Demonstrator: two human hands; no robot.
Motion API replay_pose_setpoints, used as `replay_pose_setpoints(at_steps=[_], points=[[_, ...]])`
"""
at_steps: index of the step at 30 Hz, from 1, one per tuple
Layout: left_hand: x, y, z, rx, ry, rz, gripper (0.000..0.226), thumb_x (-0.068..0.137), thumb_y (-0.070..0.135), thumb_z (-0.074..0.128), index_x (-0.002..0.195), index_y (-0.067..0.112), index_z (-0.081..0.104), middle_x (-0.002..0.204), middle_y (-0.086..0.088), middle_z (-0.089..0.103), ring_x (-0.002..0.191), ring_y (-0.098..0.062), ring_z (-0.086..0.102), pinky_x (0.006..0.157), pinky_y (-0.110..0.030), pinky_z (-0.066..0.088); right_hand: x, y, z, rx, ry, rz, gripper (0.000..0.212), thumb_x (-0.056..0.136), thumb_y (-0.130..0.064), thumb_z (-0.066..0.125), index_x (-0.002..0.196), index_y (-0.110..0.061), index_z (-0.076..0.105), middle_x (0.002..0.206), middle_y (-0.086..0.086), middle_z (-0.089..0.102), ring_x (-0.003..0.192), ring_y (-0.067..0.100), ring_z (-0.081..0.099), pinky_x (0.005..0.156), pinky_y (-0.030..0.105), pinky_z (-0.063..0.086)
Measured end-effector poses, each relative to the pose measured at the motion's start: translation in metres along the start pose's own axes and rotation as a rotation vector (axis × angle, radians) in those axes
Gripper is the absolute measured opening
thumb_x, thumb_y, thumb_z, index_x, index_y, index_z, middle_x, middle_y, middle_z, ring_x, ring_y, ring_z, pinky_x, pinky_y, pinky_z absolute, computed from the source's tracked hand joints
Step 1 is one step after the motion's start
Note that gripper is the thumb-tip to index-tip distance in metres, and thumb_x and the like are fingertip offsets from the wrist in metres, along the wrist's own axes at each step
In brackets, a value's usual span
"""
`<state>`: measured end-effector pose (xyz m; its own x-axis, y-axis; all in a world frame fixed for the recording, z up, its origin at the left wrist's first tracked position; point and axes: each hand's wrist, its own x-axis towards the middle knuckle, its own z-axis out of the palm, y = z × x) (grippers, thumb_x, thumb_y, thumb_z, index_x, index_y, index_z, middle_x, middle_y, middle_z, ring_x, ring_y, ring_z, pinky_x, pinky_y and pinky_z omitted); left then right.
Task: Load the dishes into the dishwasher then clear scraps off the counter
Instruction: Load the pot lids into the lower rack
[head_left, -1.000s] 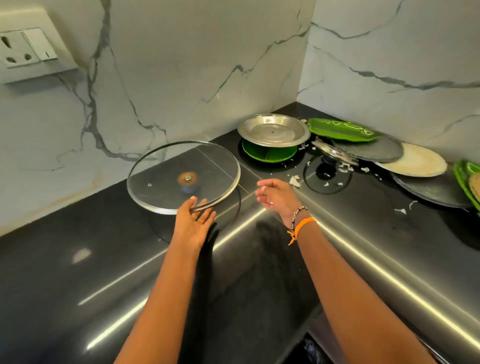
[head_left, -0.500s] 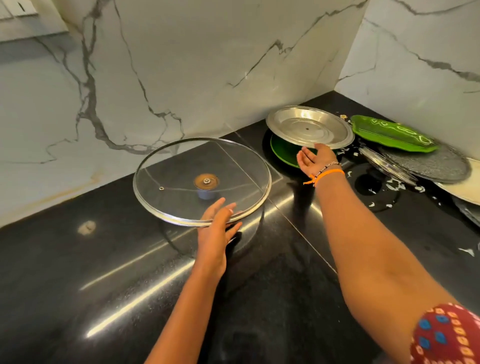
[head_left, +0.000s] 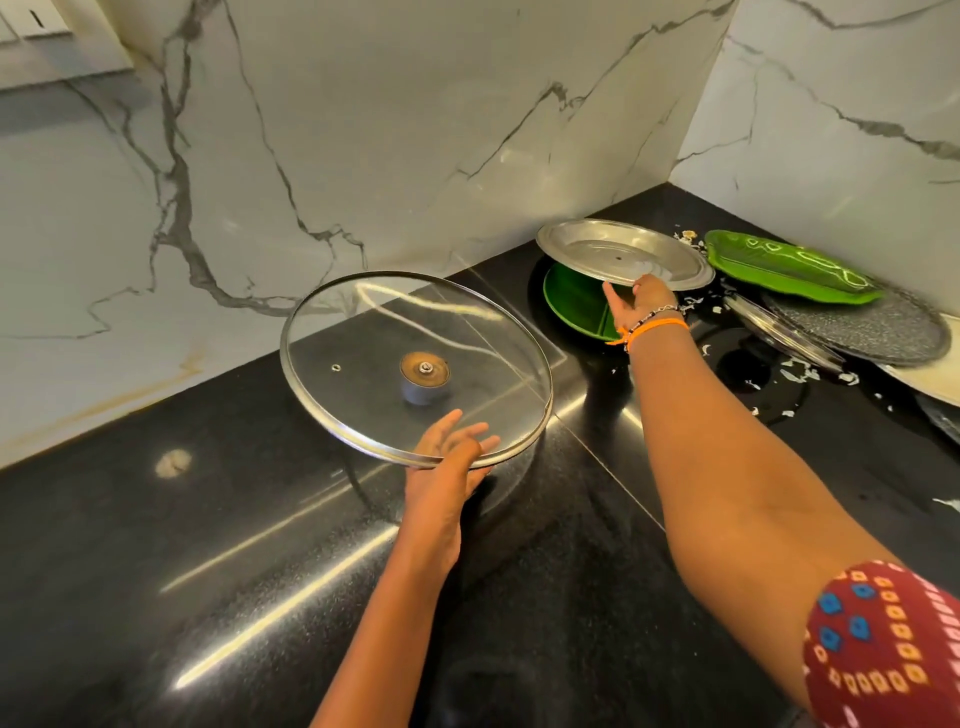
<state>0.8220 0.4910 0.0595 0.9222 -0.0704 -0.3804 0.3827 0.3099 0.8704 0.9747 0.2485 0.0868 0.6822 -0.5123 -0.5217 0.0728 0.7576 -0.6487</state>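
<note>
Now right hand under steel plate (raised).

The counter is glossy black speckled stone, and the wall behind it is smooth veined marble. The lid is clear glass with a metal rim; the round plate at upper right is brushed steel, above a shiny green dish.

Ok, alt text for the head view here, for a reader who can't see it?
A person's left hand holds a glass lid by its rim above a black counter, while the right hand grasps a steel plate resting over a green dish. More plates and white scraps lie at right.
</note>
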Motion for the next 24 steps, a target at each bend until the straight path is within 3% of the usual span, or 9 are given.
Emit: replay_pose_setpoints(at_steps=[2, 5, 6, 8, 11, 16, 19, 21, 24], points=[[-0.004, 0.001, 0.000, 0.024, -0.008, -0.020, 0.055, 0.073, 0.013, 0.068, 0.125, 0.015, 0.052, 0.115, -0.009, 0.065, 0.109, -0.022, 0.062, 0.101, -0.047, 0.045, -0.004, 0.004, 0.001, 0.087, 0.010, -0.039, 0.030, 0.095, -0.009, 0.045, 0.123, 0.000, 0.046, 0.118, 0.014, 0.052, 0.115, 0.031, 0.055, 0.093, 0.034, 0.050], [-0.006, 0.001, -0.001, 0.033, 0.006, -0.032, 0.043, 0.081, 0.007, 0.064, 0.121, 0.015, 0.053, 0.115, -0.010, 0.065, 0.106, -0.022, 0.064, 0.103, -0.049, 0.043, -0.009, 0.005, 0.004, 0.122, 0.015, -0.018, 0.037, 0.096, -0.015, 0.046, 0.129, 0.001, 0.043, 0.118, 0.016, 0.053, 0.119, 0.026, 0.054, 0.092, 0.028, 0.049], [-0.005, 0.002, -0.003, 0.030, 0.008, -0.033, 0.036, 0.086, 0.003, 0.058, 0.120, 0.014, 0.053, 0.114, -0.011, 0.065, 0.103, -0.022, 0.065, 0.103, -0.048, 0.043, -0.008, 0.004, 0.005, 0.136, 0.008, 0.004, 0.032, 0.096, -0.014, 0.047, 0.125, 0.001, 0.047, 0.110, 0.015, 0.054, 0.114, 0.024, 0.057, 0.088, 0.024, 0.051], [-0.003, 0.004, -0.006, 0.037, 0.003, -0.033, 0.033, 0.089, -0.001, 0.051, 0.119, 0.013, 0.053, 0.112, -0.011, 0.066, 0.098, -0.022, 0.067, 0.102, -0.047, 0.044, -0.001, -0.001, 0.008, 0.127, 0.044, 0.044, 0.009, 0.093, -0.008, 0.051, 0.096, 0.000, 0.054, 0.083, 0.009, 0.055, 0.079, 0.016, 0.061, 0.053, 0.014, 0.051], [-0.001, 0.007, -0.011, 0.055, -0.015, -0.017, 0.032, 0.089, -0.003, 0.050, 0.117, 0.012, 0.055, 0.110, -0.012, 0.068, 0.096, -0.023, 0.068, 0.098, -0.045, 0.047, 0.008, -0.008, 0.010, 0.051, 0.009, 0.107, 0.022, 0.094, -0.003, 0.041, 0.074, -0.002, 0.048, 0.065, 0.003, 0.045, 0.052, 0.006, 0.041, 0.032, 0.012, 0.037], [-0.001, 0.006, -0.016, 0.047, -0.027, -0.018, 0.033, 0.090, -0.003, 0.049, 0.121, 0.008, 0.054, 0.109, -0.014, 0.067, 0.096, -0.025, 0.068, 0.093, -0.041, 0.050, 0.017, -0.004, -0.001, -0.221, 0.003, 0.135, 0.023, 0.096, -0.021, 0.047, 0.075, -0.012, 0.048, 0.069, 0.000, 0.051, 0.041, 0.002, 0.045, 0.032, 0.011, 0.035], [-0.003, 0.006, -0.018, 0.032, -0.049, -0.017, 0.041, 0.080, 0.004, 0.065, 0.120, 0.009, 0.056, 0.108, -0.014, 0.068, 0.099, -0.027, 0.067, 0.098, -0.046, 0.047, 0.023, -0.001, -0.006, -0.203, -0.014, -0.001, 0.011, 0.096, -0.012, 0.045, 0.096, -0.006, 0.054, 0.075, 0.006, 0.051, 0.082, 0.017, 0.058, 0.067, 0.018, 0.052], [-0.004, 0.009, -0.021, 0.029, -0.052, -0.017, 0.054, 0.065, 0.013, 0.068, 0.118, 0.009, 0.057, 0.107, -0.014, 0.069, 0.102, -0.029, 0.066, 0.100, -0.049, 0.045, 0.026, -0.004, -0.006, -0.145, -0.037, -0.099, 0.030, 0.093, 0.000, 0.045, 0.123, 0.003, 0.047, 0.078, 0.012, 0.053, 0.094, 0.025, 0.056, 0.086, 0.035, 0.051], [0.002, 0.010, -0.029, -0.014, -0.040, -0.025, 0.043, 0.076, 0.001, 0.063, 0.119, 0.007, 0.057, 0.106, -0.015, 0.069, 0.099, -0.030, 0.067, 0.100, -0.050, 0.044, 0.014, -0.011, -0.002, -0.059, -0.108, -0.119, 0.035, 0.088, 0.007, 0.048, 0.123, 0.003, 0.044, 0.082, 0.016, 0.055, 0.097, 0.032, 0.058, 0.081, 0.044, 0.055]])
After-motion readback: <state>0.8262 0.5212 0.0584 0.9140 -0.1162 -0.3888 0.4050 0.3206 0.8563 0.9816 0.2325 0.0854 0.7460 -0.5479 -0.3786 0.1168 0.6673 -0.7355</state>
